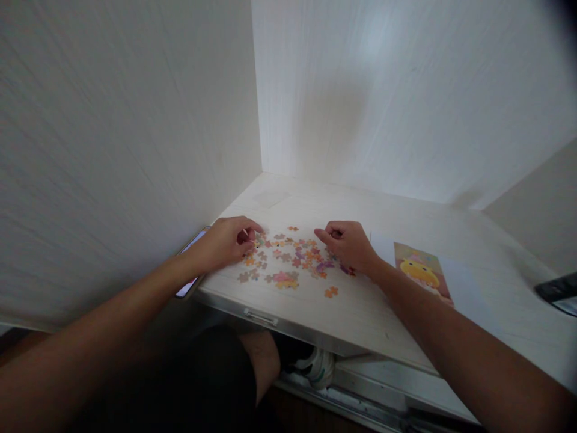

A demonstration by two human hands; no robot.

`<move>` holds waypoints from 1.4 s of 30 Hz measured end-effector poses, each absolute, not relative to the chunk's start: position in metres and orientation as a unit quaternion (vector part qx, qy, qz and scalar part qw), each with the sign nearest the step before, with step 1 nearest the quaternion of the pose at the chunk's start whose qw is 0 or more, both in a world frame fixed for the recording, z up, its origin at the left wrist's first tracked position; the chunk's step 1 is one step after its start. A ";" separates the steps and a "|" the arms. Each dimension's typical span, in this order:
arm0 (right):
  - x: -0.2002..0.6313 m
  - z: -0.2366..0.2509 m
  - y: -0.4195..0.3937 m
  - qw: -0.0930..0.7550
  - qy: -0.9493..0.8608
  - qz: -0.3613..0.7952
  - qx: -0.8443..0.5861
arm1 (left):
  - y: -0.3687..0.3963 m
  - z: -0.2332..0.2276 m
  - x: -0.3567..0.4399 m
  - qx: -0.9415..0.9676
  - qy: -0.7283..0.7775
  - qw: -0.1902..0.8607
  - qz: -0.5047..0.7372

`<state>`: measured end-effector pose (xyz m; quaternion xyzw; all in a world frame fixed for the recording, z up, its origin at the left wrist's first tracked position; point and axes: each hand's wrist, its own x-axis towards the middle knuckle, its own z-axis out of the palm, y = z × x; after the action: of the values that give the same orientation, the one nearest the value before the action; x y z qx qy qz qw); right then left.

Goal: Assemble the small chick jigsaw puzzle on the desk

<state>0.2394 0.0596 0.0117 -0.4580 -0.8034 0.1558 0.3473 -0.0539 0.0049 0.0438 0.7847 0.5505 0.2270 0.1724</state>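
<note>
Jigsaw pieces (309, 255) lie scattered across a white wood-grained desk (279, 304) between pale panels (216, 90) — left hand (229, 240) with fingers parted, right hand (349, 243) curled, its grip impossible to tell.

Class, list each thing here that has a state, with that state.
Small multicoloured jigsaw pieces: spread out, many clustered.
Rectangular phone with pale rim: screen lit, partly covered.
White paper sheet printed with yellow figure: flat, partly covered.
Left hand: fingers bent, grip unclear.
Right hand: fingers curled, grip unclear.
</note>
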 end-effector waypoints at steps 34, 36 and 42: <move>0.211 0.016 0.003 0.190 -0.950 0.167 -0.184 | -0.068 0.030 -0.019 0.894 0.401 0.107 0.169; 0.211 0.015 0.002 0.189 -0.950 0.168 -0.184 | -0.071 0.033 -0.016 0.902 0.401 0.083 0.138; 0.210 0.015 0.001 0.206 -0.947 0.163 -0.185 | -0.092 0.039 -0.005 0.892 0.448 0.012 0.050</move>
<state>0.2101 0.0006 0.0146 -0.1849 -0.9469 0.1631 0.2062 -0.0046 -0.0924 0.0394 0.8924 0.4484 0.0496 0.0118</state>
